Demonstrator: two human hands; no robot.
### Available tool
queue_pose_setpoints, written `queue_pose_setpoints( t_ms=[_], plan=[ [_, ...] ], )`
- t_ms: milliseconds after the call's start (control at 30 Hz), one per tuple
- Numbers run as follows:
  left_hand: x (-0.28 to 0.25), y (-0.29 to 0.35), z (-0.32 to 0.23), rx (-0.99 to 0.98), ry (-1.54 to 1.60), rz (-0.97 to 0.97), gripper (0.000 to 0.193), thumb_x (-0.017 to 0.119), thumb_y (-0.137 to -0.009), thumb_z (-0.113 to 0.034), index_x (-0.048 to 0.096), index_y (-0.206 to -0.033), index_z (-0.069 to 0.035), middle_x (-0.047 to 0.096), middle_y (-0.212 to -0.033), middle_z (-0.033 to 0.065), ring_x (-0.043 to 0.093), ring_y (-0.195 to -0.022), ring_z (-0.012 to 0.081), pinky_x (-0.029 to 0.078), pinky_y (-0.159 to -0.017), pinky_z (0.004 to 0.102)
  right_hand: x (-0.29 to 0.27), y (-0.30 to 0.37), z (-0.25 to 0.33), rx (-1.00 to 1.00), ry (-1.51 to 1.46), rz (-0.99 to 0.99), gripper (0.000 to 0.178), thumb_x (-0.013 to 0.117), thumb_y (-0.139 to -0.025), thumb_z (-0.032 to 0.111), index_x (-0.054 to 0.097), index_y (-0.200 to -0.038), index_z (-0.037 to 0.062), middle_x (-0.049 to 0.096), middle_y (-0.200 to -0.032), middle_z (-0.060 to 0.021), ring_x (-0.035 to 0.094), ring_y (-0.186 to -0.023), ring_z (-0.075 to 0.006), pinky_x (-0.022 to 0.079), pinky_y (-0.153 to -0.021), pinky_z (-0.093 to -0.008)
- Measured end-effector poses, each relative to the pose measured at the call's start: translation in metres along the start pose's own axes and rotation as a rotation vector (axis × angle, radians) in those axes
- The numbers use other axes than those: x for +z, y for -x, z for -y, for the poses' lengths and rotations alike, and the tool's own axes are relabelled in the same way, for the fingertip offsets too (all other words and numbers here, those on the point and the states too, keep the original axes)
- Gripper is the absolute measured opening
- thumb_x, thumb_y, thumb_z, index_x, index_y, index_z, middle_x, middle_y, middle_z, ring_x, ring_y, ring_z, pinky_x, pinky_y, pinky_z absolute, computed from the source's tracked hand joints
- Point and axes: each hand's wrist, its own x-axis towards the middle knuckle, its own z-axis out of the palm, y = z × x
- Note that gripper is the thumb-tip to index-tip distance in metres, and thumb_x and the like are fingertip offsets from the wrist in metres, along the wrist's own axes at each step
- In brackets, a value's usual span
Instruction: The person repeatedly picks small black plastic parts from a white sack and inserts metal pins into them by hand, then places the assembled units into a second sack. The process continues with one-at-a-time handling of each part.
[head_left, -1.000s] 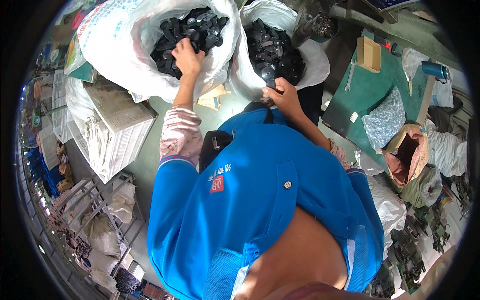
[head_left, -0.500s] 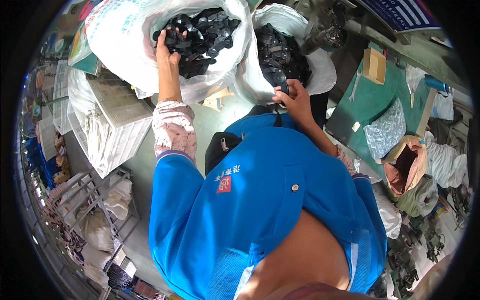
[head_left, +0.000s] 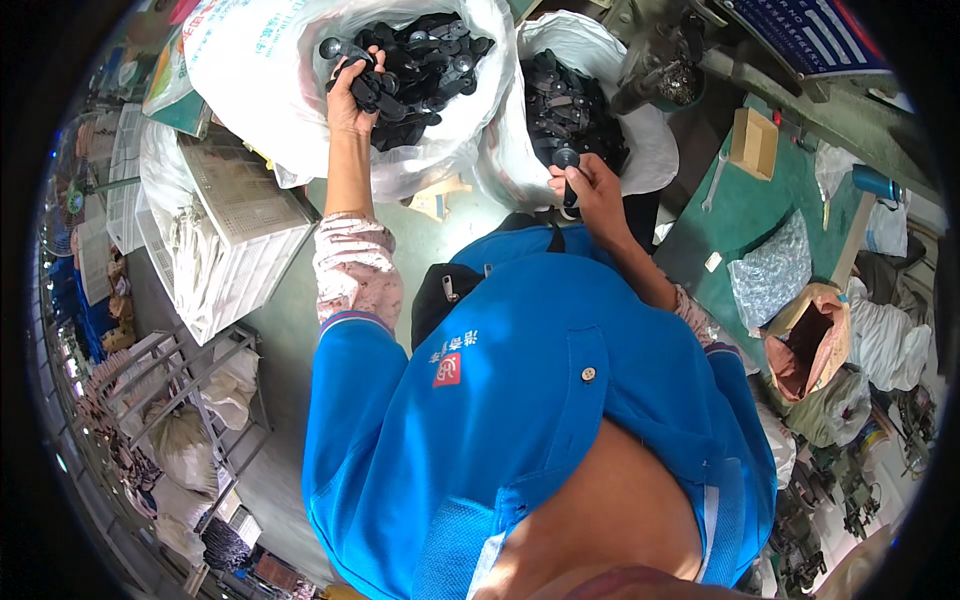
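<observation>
My left hand (head_left: 346,108) is closed around a handful of black plastic parts (head_left: 372,90), each with a rounded disc end. It is over the left white woven bag (head_left: 255,95), whose opening is heaped with more such parts (head_left: 440,62). Between thumb and fingers, my right hand (head_left: 600,192) pinches one black plastic part (head_left: 566,159), its round end facing up. That hand is at the near edge of the right white bag (head_left: 502,135), which also contains a pile of black parts (head_left: 562,98). The right fingertips partly hide the part's lower end.
Beyond the right bag stands a greasy machine (head_left: 660,80). On the right, a green table (head_left: 690,225) bears a wrench (head_left: 715,182), a small cardboard box (head_left: 753,142) and a clear plastic bag (head_left: 772,268). White plastic crates (head_left: 240,250) stand at the left, above a metal rack (head_left: 215,400).
My left hand has risen from the heap and now grips a bunch of black parts. My right hand keeps its part, turned slightly. The view has shifted a little.
</observation>
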Motion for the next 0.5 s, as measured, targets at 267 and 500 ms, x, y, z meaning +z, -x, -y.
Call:
queue_pose_setpoints(
  t_ms=[267,500],
  plan=[
    [0.057,0.033,0.013,-0.395,-0.142,0.215,0.024,0.054,-0.083,-0.002,0.05,-0.106,0.002,0.062,-0.101,0.0225,0.065,-0.082,0.0297,0.055,-0.06,0.0321,-0.032,-0.019,0.029,-0.043,-0.074,0.062,0.019,0.046,-0.092,0.007,0.055,-0.108,-0.0005,0.062,-0.092,-0.0094,0.057,-0.081,-0.0139,0.045,-0.075,-0.0269],
    [0.145,0.109,0.085,-0.947,-0.14,0.562,0.039,0.059,-0.078,-0.01,0.048,-0.112,0.003,0.054,-0.094,0.0251,0.058,-0.072,0.028,0.049,-0.045,0.0256,-0.049,-0.036,0.141,-0.286,-0.089,0.483,0.04,0.043,-0.099,0.025,0.046,-0.136,0.0084,0.059,-0.116,-0.0045,0.054,-0.082,-0.0082,0.042,-0.063,-0.0202]
  ],
)
